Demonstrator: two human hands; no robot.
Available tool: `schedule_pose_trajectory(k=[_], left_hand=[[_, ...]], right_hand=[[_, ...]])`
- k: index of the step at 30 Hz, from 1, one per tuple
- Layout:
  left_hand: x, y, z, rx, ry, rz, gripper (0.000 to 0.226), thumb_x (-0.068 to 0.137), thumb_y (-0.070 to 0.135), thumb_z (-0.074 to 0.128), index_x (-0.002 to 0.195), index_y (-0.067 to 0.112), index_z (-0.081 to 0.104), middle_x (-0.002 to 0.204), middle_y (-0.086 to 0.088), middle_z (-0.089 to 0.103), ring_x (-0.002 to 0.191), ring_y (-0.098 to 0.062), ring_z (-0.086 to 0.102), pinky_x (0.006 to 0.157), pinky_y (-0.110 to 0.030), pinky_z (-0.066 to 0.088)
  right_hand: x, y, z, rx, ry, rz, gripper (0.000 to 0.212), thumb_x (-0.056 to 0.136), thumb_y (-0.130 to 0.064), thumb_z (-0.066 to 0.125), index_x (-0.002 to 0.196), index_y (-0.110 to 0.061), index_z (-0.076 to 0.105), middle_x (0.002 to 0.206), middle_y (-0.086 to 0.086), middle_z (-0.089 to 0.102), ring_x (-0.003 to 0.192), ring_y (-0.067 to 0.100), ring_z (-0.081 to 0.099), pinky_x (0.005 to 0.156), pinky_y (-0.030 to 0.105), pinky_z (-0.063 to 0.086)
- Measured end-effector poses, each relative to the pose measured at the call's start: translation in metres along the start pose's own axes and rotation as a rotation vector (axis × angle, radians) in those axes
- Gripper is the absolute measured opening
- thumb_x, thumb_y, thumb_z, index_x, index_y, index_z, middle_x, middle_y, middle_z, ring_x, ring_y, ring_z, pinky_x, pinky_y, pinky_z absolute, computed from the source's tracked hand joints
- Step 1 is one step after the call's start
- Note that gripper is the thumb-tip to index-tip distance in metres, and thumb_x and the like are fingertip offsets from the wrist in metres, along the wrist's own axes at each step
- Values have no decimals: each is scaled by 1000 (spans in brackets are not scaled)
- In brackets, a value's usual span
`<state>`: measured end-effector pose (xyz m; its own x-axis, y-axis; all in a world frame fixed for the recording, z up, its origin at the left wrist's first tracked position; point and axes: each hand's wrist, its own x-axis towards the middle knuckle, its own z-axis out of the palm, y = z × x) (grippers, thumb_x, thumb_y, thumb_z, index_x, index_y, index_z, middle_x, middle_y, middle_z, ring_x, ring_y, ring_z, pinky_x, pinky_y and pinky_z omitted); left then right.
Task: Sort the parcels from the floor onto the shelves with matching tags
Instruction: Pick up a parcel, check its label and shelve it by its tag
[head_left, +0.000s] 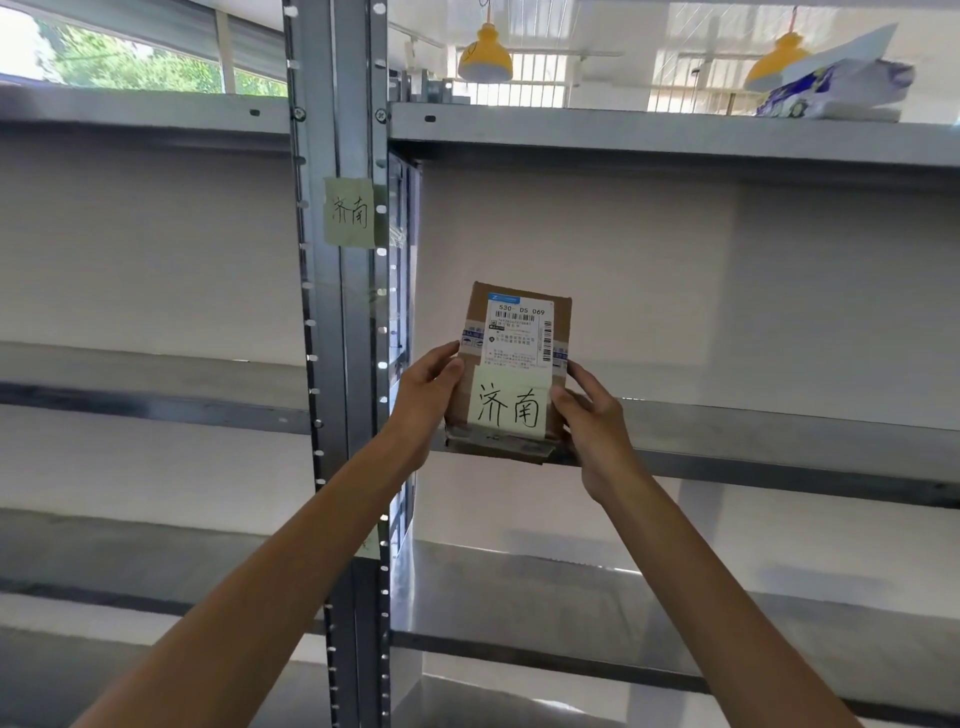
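Small cardboard parcel (511, 374) w/ printed shipping label (519, 332) and handwritten tag (509, 408) is being held upright btwn both hands, lower edge right at front lip of the middle shelf (779, 441) in the right bay; whether it is resting on the lip cannot be told. Left hand (428, 397) is being closed around parcel's left edge, right hand (595, 415) around its right edge, fingers (582, 379) wrapped on. Matching tag on post (349, 211) is being shown up-left on the upright (337, 312); a blue-white bag (836, 88) is lying on the top shelf (623, 135), far right.
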<state>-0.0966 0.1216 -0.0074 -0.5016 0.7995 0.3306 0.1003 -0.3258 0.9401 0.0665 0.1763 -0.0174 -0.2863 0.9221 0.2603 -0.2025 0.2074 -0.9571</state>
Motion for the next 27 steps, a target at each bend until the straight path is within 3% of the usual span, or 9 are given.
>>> schedule_pose_trajectory(k=[4,8,10,13,16,19,22,27], left_hand=[[22,-4,2,27,61,-51,30,98,20,43,124,21,55,90,6,63,77,-4,62,57,-15,52],[47,-6,1,96,83,-176,32,98,22,41,127,16,53,101,-5,64,89,-19,62,73,-28,52],[60,-7,-5,90,78,-283,29,96,22,43,121,14,54,101,-8,66,87,-21,62,73,-31,52],[79,-13,-16,92,77,-411,19,92,26,51,103,12,57,83,-7,66,76,-20,61,79,-37,53],[94,-21,-23,92,93,-416,17,92,26,52,83,13,58,74,-6,66,64,-19,62,56,-26,54],[105,-30,-26,69,116,-384,18,92,23,50,82,11,58,62,-4,68,46,-13,64,36,-17,46],[115,-39,-25,90,138,-351,19,96,21,43,89,10,58,69,-4,66,40,-7,63,33,-14,43],[126,-46,-21,161,151,-330,25,97,24,38,103,11,58,78,-4,65,61,-15,63,36,-18,46]], right_hand=[[22,8,5,-22,-6,33,35,95,-19,52,128,-31,50,82,-12,68,72,1,66,56,19,56],[47,10,13,-3,-17,149,26,95,-24,50,120,-20,56,90,0,70,80,14,67,72,32,55],[59,10,19,-12,-24,208,25,95,-21,47,117,-15,56,92,3,69,79,18,66,66,30,54],[74,13,26,-71,-78,259,22,93,-20,44,108,-13,59,87,3,68,76,18,65,56,26,54],[89,22,33,-107,-128,266,26,92,-19,45,106,-10,65,90,6,72,76,18,67,62,26,53],[99,32,42,-110,-129,252,27,93,-19,43,108,-12,65,95,4,72,79,15,67,60,24,54],[108,39,50,-113,-137,226,28,95,-20,43,116,-15,61,93,-1,69,78,10,64,56,21,49],[118,44,56,-118,-186,206,29,98,-23,41,121,-16,57,98,-4,67,81,4,62,47,11,47]])
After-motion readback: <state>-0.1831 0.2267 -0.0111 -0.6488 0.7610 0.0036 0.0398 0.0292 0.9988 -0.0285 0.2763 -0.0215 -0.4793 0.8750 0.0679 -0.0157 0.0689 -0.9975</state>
